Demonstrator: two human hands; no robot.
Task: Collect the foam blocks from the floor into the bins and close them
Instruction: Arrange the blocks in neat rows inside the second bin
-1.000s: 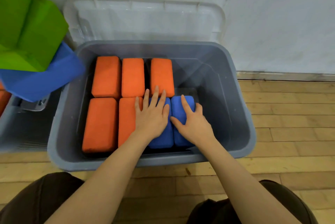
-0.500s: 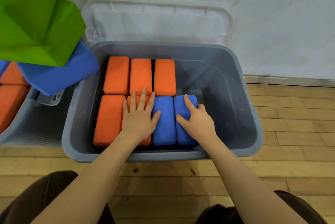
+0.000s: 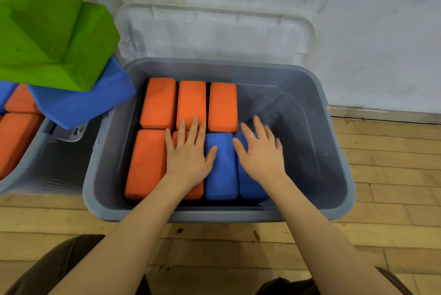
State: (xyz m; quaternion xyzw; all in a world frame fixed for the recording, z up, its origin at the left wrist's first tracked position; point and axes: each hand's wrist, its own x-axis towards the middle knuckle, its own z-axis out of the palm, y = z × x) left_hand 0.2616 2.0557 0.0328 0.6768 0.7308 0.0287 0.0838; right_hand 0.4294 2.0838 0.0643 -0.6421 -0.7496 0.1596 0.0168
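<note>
A grey bin [image 3: 334, 175] stands on the wooden floor in front of me, open. Inside lie several orange foam blocks [image 3: 158, 102] in two rows and two blue foam blocks [image 3: 220, 170] side by side at the front. My left hand [image 3: 188, 156] lies flat, fingers spread, on the front-row orange block next to the blue ones. My right hand [image 3: 261, 155] hovers or rests with fingers spread over the right blue block [image 3: 250, 187]. Neither hand grips anything. The right part of the bin holds no blocks.
The bin's clear lid [image 3: 214, 32] leans against the white wall behind it. A second grey bin [image 3: 31, 175] at the left holds orange blocks, with a big blue block [image 3: 81, 103] and green blocks [image 3: 47, 32] piled above it. My knees are at the bottom.
My left hand slid left off the blue block onto the orange one. My right hand opened wider and shifted slightly right. The view moved left, showing more of the left bin.
</note>
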